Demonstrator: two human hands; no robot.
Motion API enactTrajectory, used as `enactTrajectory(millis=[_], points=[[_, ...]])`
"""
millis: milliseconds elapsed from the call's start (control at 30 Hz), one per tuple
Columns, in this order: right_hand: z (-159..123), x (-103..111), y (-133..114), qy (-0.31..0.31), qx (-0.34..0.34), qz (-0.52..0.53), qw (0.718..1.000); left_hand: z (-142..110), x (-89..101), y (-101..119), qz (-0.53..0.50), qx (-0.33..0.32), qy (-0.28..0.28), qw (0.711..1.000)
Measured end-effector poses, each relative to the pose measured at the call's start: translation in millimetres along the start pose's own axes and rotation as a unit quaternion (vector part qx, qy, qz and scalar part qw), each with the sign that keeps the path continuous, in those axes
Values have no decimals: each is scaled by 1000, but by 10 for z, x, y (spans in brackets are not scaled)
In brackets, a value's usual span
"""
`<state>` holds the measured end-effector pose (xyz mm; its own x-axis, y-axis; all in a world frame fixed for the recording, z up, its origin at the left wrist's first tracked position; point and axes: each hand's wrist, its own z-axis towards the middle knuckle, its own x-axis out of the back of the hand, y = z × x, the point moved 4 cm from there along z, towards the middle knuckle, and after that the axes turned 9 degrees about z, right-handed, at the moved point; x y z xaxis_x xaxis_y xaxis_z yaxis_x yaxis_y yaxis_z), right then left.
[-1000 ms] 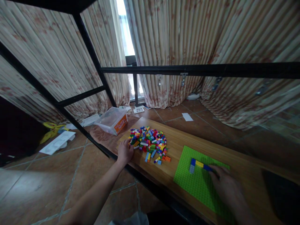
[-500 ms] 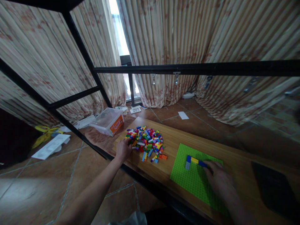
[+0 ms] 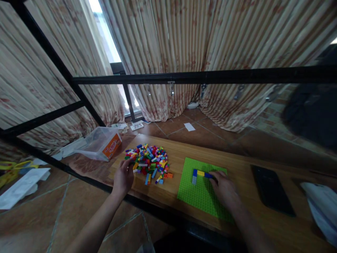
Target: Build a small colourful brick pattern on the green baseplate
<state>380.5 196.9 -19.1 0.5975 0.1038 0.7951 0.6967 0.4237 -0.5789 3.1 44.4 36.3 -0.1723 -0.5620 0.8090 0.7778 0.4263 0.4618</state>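
Note:
A heap of small coloured bricks [image 3: 149, 162] lies on the wooden table [image 3: 237, 165]. My left hand [image 3: 123, 177] rests at the heap's left edge with its fingers curled down into the bricks; what they hold is hidden. A green baseplate [image 3: 196, 191] lies to the right of the heap. On it stands a short row of grey, blue and yellow bricks [image 3: 200, 173]. My right hand [image 3: 224, 189] lies on the plate with its fingertips pressed on the right end of that row.
A clear plastic box [image 3: 101, 143] with an orange label sits at the table's left end. A black flat object [image 3: 271, 189] and white cloth [image 3: 322, 207] lie at the right. A black metal frame [image 3: 200, 76] crosses above the table; curtains hang behind.
The camera has swung to the right, so everything sits further left in view. Both hands stay at the same places, left at the heap and right on the brick row.

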Motion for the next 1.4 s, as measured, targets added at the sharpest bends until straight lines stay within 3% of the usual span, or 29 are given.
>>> enactTrajectory(millis=[100, 233, 333, 500, 667, 833, 967, 1100, 1267, 1400], points=[[10, 25, -25, 8, 2, 12, 1000, -162, -135, 292, -191, 44, -97, 976], [2, 126, -123, 39, 1, 56, 998, -602, -421, 879, -393, 124, -278, 868], [-74, 226, -318, 51, 20, 143, 988, -953, -591, 1300, -449, 162, -386, 790], [-349, 219, -749, -78, 84, 284, 952, -1215, -763, 1612, -511, 222, -440, 704], [-568, 156, -839, -128, 68, 316, 937, -1243, -839, 1633, -545, 251, -454, 659], [-623, 182, -775, -133, 55, 316, 938, -1277, -892, 1695, -518, 245, -466, 674], [-622, 179, -686, -135, 59, 276, 950, -1276, -972, 1723, -483, 218, -471, 705], [-600, 155, -532, -100, 64, 196, 973, -1176, -1061, 1619, -408, 160, -436, 786], [-555, 187, -416, -41, 65, 116, 990, -988, -1009, 1518, -275, -5, -330, 903], [-532, 175, -394, -9, 60, 105, 993, -951, -985, 1516, -217, -70, -311, 923]])
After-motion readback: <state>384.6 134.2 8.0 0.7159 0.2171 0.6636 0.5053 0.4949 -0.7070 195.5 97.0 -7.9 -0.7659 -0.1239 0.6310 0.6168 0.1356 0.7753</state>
